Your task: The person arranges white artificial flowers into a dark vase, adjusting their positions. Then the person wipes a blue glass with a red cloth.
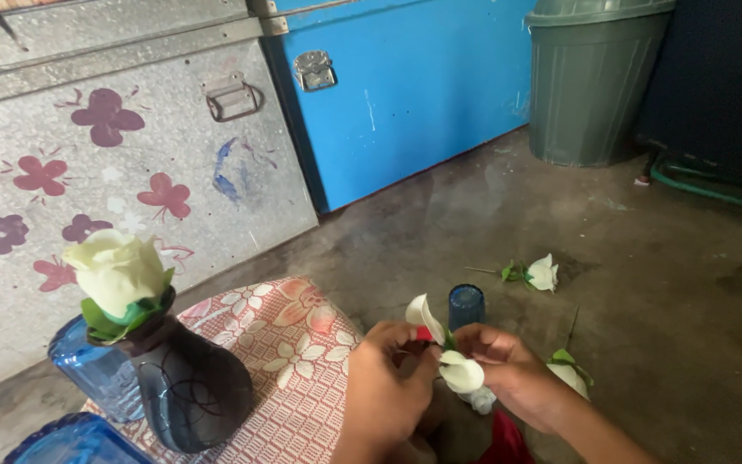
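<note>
Head view: dark vase holds white rose.

Soft, even daylight is seen throughout, with faint shadows cast on the grey concrete floor, slight blur at the hands, and dimness at the upper right.

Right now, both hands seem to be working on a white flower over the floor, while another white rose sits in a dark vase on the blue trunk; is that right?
Not quite. The head view shows the dark vase with the white rose standing on a red floral cloth, not on the blue trunk. Both hands, left and right, do hold a white flower over the floor.
</note>
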